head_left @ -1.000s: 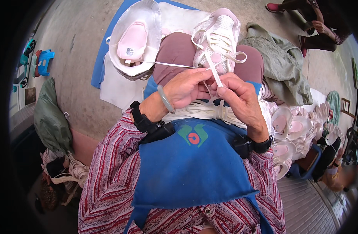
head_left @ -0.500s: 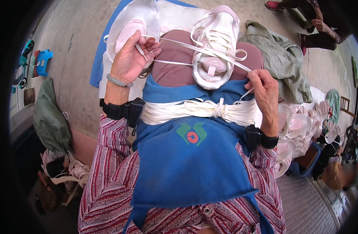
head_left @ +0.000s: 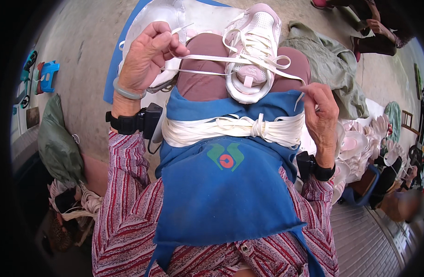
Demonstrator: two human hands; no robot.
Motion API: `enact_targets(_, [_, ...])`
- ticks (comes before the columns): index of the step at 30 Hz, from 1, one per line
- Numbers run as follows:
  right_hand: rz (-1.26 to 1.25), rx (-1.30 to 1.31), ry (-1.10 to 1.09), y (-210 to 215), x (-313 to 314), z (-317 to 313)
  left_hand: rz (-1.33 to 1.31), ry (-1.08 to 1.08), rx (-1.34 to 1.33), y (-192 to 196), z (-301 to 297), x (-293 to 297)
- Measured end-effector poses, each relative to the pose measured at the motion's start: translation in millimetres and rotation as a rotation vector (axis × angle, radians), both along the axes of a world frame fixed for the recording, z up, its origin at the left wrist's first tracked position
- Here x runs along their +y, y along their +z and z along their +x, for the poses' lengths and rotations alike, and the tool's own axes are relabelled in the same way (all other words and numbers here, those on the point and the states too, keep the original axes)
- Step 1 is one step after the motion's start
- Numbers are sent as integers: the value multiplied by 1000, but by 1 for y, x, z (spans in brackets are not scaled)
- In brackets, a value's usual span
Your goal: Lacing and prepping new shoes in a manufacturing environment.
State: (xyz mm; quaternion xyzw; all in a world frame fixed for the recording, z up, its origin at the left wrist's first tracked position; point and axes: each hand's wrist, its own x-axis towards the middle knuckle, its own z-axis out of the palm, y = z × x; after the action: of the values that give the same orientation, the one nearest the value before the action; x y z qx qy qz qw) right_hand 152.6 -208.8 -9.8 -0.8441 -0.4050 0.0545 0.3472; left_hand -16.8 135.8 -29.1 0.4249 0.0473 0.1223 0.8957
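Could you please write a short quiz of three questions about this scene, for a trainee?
1. True or false: the pink and white shoe rests on the person's lap.
2. Which hand is raised higher in the picture while pulling a white lace end?
A. left hand
B. right hand
C. both are level
3. Fill in the missing word: the bundle of white laces lies across the blue ____.

Key: 1. true. 2. A. 3. apron.
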Motion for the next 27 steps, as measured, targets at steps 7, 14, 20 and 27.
enact_targets(7, [-195, -16, 230, -8, -7, -2, 756, -478, 517, 23, 3, -28])
enact_targets(14, [-120, -170, 261, -22, -13, 5, 1379, -199, 358, 25, 16, -40])
enact_targets(20, [-84, -33, 202, -12, 9, 0, 1293, -66, 420, 13, 29, -59])
enact_targets(27, [-4, -140, 121, -26, 43, 3, 1717, 153, 129, 0, 38, -59])
